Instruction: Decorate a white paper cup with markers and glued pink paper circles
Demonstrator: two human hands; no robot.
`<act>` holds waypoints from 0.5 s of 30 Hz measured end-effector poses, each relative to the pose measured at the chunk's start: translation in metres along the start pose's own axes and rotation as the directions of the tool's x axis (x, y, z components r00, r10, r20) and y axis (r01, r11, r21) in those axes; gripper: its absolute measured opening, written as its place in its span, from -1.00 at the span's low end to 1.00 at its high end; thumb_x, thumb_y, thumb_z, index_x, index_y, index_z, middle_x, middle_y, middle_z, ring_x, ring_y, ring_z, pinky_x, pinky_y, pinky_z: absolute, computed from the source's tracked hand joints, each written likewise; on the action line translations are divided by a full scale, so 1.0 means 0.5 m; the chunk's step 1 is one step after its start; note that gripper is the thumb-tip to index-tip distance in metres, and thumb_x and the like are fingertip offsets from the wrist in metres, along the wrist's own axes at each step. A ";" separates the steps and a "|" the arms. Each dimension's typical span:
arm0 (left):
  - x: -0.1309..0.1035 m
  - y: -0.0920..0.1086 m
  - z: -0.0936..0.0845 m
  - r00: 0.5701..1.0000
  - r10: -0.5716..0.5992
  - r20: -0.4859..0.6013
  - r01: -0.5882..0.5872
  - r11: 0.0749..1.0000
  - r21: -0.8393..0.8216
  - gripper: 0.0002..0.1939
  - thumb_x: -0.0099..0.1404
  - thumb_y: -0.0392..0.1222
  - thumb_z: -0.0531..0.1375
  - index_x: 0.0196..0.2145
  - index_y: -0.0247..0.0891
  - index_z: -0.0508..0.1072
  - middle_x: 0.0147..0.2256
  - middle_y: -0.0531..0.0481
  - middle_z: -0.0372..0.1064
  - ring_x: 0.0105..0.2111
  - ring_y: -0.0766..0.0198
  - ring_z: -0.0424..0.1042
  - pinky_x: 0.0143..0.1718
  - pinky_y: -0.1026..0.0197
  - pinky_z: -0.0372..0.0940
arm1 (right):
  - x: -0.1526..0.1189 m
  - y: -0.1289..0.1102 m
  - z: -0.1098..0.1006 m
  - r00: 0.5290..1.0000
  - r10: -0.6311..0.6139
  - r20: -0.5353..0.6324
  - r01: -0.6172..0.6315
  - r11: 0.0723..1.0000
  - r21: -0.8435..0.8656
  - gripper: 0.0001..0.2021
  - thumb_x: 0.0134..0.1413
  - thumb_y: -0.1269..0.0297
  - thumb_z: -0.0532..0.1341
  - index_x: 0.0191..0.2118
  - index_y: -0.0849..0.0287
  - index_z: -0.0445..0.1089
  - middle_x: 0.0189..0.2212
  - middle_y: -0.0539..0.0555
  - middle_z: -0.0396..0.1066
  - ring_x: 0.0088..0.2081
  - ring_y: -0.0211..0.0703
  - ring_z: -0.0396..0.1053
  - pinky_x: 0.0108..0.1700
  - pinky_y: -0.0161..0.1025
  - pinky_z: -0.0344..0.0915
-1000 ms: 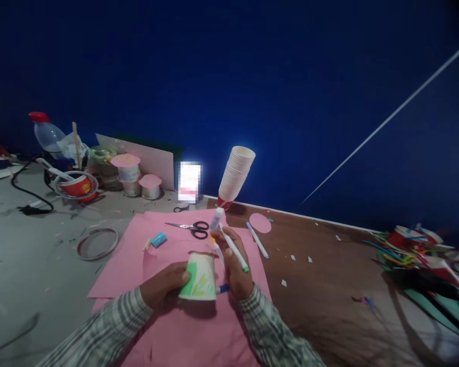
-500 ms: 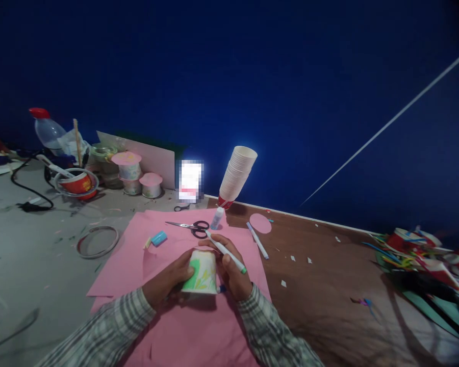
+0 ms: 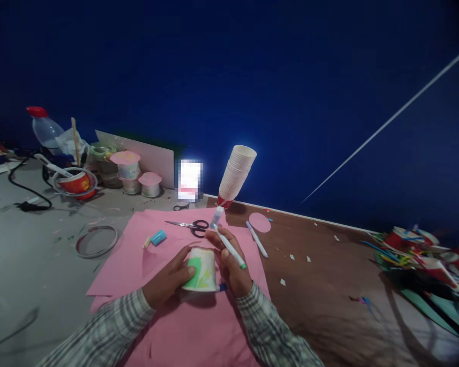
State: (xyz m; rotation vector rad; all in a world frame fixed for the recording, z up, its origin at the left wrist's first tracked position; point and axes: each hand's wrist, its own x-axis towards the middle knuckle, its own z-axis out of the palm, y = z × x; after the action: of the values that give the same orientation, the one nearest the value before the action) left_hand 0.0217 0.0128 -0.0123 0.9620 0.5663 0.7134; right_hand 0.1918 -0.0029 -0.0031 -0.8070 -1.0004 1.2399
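My left hand (image 3: 173, 277) is closed on a white paper cup (image 3: 206, 260) that is held upside down, its wide rim at the bottom. Green and yellow marker colouring covers part of the cup's side, and my thumb presses on the green patch. In my right hand (image 3: 237, 272) is a white marker (image 3: 230, 248) with a green end, slanting up and left, apart from the cup. Pink paper sheets (image 3: 191, 331) lie under both hands. Beyond the cup are black-handled scissors (image 3: 193, 225), a glue stick (image 3: 216, 218) and a blue cap (image 3: 158, 237).
A leaning stack of paper cups (image 3: 237, 171) stands against the blue wall. A pink paper disc (image 3: 260, 222) and another marker (image 3: 257, 239) lie to the right, a roll of tape (image 3: 97, 241) to the left. Small decorated cups (image 3: 150, 184) and a bottle (image 3: 46, 130) stand at the back left.
My right hand has drawn slightly away from the cup, and the marker has swung a little steeper. My left hand still grips the cup, which has barely shifted.
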 end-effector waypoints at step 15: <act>-0.002 -0.013 0.006 0.958 0.218 -0.185 -0.102 0.866 0.489 -0.21 -0.03 -0.07 0.28 0.12 -0.02 0.00 -0.37 0.13 0.39 -0.63 0.40 0.30 -0.58 0.26 0.27 | -0.014 -0.025 0.012 0.978 -0.179 0.105 0.204 0.920 -0.334 -0.48 -0.07 0.42 0.21 0.07 -0.04 0.20 0.05 0.07 0.32 0.11 0.08 0.25 0.14 0.04 0.18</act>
State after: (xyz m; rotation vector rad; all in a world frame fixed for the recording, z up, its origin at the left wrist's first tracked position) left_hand 0.0252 0.0080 -0.0166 1.4071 0.9055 0.8657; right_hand 0.1909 -0.0120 0.0095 -0.9120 -1.3476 0.9428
